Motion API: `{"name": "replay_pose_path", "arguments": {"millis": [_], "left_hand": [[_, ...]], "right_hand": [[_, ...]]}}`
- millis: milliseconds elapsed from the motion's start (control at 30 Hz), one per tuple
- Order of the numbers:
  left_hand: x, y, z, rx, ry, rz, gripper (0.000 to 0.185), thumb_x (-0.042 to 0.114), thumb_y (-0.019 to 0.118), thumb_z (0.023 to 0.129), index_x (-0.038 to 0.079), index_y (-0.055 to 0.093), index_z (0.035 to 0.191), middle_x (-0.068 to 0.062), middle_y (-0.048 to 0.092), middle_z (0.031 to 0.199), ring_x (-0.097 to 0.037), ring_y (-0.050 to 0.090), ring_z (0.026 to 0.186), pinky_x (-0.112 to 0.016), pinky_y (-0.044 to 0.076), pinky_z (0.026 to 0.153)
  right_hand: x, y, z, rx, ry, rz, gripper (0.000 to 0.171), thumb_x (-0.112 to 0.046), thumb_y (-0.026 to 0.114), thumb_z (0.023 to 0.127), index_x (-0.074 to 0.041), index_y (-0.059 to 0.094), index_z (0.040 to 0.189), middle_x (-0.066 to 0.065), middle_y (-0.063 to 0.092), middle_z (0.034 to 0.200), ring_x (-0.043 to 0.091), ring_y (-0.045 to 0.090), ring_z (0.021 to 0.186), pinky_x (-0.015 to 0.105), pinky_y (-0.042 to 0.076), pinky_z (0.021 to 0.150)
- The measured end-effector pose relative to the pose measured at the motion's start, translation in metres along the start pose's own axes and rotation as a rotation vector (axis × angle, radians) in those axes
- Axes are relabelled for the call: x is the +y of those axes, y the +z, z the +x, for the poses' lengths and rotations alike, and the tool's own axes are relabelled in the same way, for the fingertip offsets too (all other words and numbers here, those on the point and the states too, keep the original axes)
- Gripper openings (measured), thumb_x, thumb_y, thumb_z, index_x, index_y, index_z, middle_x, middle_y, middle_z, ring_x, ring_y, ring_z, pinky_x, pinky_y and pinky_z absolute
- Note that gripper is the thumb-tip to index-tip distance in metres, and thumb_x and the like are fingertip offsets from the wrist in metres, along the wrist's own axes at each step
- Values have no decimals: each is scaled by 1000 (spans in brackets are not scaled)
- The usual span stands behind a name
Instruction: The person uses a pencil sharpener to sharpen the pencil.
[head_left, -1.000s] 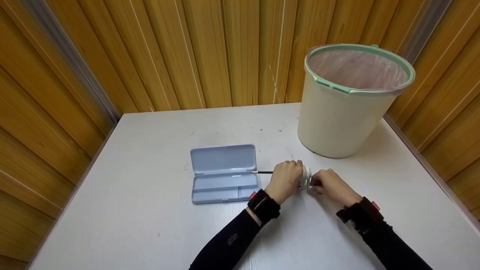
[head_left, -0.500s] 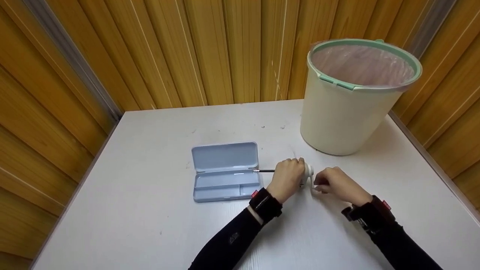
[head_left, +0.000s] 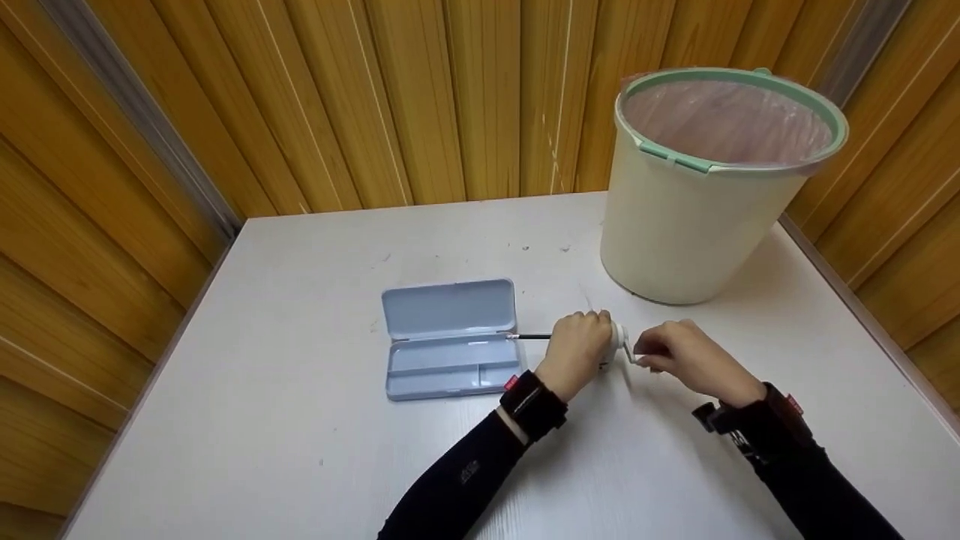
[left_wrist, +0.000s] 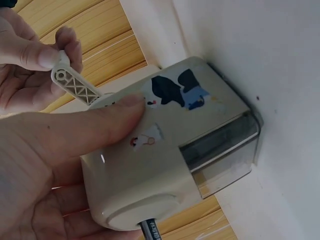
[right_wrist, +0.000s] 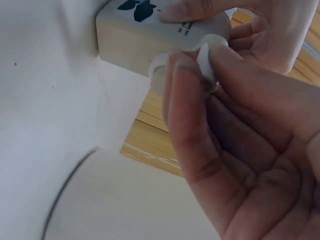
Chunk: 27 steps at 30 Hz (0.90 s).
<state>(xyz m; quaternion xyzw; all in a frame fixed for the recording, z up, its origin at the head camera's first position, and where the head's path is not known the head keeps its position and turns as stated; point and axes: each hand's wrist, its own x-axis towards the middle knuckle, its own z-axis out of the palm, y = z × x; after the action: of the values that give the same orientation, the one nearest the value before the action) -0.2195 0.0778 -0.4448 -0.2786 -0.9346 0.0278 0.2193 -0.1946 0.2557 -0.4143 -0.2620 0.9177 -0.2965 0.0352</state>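
Observation:
My left hand (head_left: 577,349) grips a white crank pencil sharpener (left_wrist: 135,175) standing on the table; its thumb presses on the printed body. A dark pencil (head_left: 532,337) sticks out of the sharpener's left end, its tip hidden inside. Between thumb and fingers, my right hand (head_left: 694,360) pinches the knob of the crank handle (left_wrist: 77,87) at the other end. In the left wrist view, a see-through shavings drawer (left_wrist: 225,170) sits low in the body. Most of the sharpener is hidden behind the left hand in the head view.
An open light-blue pencil case (head_left: 448,309) with divided compartments lies just left of the pencil. Behind the hands on the right stands a tall cream bin (head_left: 675,232) with a green rim and plastic liner. Wood-patterned walls (head_left: 420,97) enclose the white table (head_left: 247,375).
The crank has turned with my right hand, which has moved slightly up and to the right. My left hand keeps its grip on the sharpener. The head view has shifted a little.

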Motion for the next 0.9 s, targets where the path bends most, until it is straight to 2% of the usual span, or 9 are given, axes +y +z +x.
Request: {"name": "replay_pose_path", "arguments": {"millis": [333, 567, 900], "left_hand": [[0, 2, 1, 51, 6, 0, 8, 11, 69, 83, 15, 70, 91, 5, 72, 80, -11, 67, 65, -24, 54, 55], [0, 1, 2, 34, 6, 1, 7, 11, 68, 83, 15, 69, 90, 5, 72, 80, -11, 67, 66, -24, 54, 55], [-2, 3, 3, 24, 22, -5, 6, 12, 68, 85, 14, 69, 90, 5, 72, 80, -11, 68, 66, -24, 54, 55]], "right_hand": [[-9, 6, -2, 193, -46, -153, 6, 1, 74, 80, -4, 72, 81, 0, 72, 76, 6, 58, 69, 26, 49, 63], [-9, 9, -3, 281, -33, -177, 4, 0, 73, 82, -3, 71, 84, 3, 72, 78, 9, 60, 69, 27, 49, 61], [-3, 14, 1, 417, -77, -201, 7, 0, 73, 82, -3, 71, 87, 6, 74, 82, 16, 68, 73, 33, 54, 64]]}}
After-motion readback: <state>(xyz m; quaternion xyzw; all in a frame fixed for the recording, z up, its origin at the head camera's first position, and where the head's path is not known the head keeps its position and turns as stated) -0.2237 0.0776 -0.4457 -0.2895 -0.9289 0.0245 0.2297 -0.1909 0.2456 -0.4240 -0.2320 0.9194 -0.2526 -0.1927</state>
